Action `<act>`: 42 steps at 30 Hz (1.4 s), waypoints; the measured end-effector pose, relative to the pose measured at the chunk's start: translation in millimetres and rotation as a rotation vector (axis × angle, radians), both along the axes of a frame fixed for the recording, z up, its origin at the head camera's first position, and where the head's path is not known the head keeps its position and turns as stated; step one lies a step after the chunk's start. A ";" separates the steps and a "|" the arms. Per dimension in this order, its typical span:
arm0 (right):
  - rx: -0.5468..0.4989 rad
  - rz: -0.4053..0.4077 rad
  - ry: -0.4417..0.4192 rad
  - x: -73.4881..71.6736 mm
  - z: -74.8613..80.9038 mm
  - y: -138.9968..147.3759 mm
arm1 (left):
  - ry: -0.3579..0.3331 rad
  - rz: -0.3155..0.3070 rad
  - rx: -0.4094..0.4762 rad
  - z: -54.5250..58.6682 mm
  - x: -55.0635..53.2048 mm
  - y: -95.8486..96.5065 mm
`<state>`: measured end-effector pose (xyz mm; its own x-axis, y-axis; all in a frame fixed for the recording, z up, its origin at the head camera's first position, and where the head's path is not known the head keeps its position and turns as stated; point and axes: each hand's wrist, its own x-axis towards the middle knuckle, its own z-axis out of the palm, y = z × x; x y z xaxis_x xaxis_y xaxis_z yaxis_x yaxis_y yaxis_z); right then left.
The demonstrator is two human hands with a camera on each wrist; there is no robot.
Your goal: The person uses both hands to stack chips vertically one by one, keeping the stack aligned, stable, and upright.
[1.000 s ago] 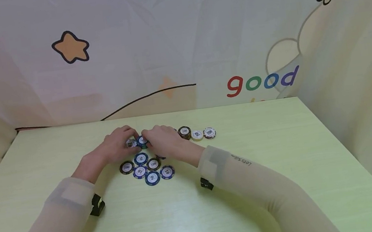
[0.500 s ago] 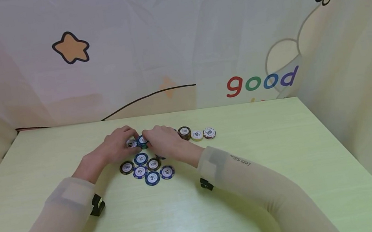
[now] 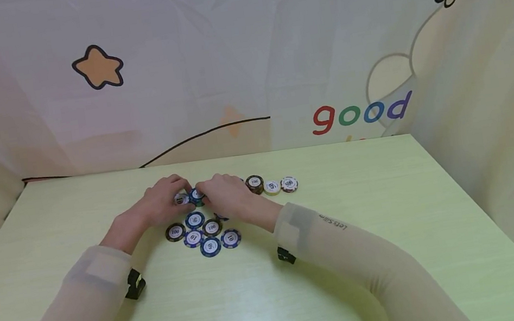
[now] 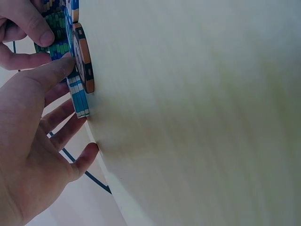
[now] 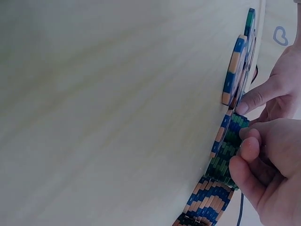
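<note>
Near the far edge of the table, a stack of blue and green poker chips (image 3: 197, 196) stands between both hands. My left hand (image 3: 164, 200) reaches from the left, its thumb and forefinger at opposite sides of this stack. From the right, my right hand (image 3: 228, 193) pinches the green chips (image 5: 221, 165), thumb and finger against their edges. A short light-blue stack (image 4: 79, 100) stands within the curve of my left hand, beside the green one. In the right wrist view the left thumb (image 5: 251, 100) touches the stack's end. Some fingertips are hidden.
Several flat chips lie nearer on the table (image 3: 267, 301), among them a black 100 chip (image 3: 175, 231) and a blue chip (image 3: 211, 246). To the right stand a black stack (image 3: 255, 184), a yellow-edged stack (image 3: 272, 187) and a white-faced chip (image 3: 289, 184). A printed curtain (image 3: 205, 69) hangs behind.
</note>
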<state>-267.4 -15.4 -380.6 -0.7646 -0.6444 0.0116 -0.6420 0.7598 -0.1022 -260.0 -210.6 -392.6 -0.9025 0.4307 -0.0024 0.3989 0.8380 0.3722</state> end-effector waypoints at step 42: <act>-0.018 -0.039 -0.066 -20.4 13.5 87.3 | -0.021 0.029 0.001 15.5 8.9 16.9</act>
<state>-287.8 71.8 -367.1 -0.7887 -0.6141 -0.0279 -0.6032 0.7819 -0.1572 -251.1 -193.7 -377.1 -0.9145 0.4039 -0.0214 0.3660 0.8489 0.3812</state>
